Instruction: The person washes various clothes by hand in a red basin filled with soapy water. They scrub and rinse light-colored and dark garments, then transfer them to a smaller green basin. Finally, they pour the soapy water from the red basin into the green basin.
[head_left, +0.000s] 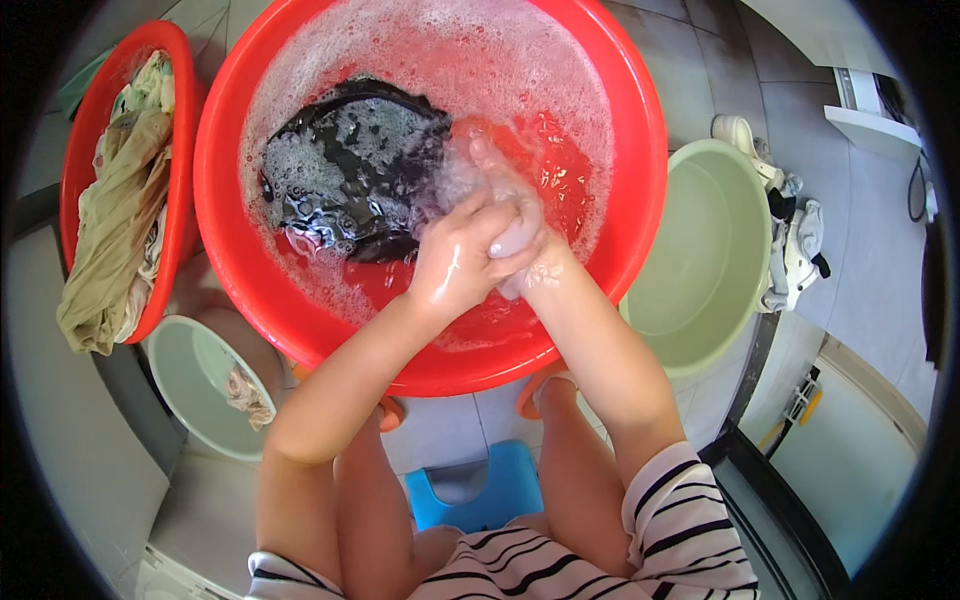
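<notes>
A large red plastic basin (225, 247) of sudsy water stands before me. My left hand (465, 251) is curled around a smooth whitish lump (517, 236), which looks like a bar of soap, and presses against my right hand. My right hand (510, 176) reaches down at the water; splashing and foam blur its fingers, so its grip is unclear. Just left of both hands, a black cloth (367, 161) floats partly submerged, with foam across it.
At left, a red tub (184, 112) holds khaki and patterned clothes (120, 217). Below it, a pale green bucket (184, 382) contains a beige cloth (247, 397). A green basin (697, 255), white shoes (739, 139) and socks (810, 225) sit at right. A blue stool (480, 502) is beneath me.
</notes>
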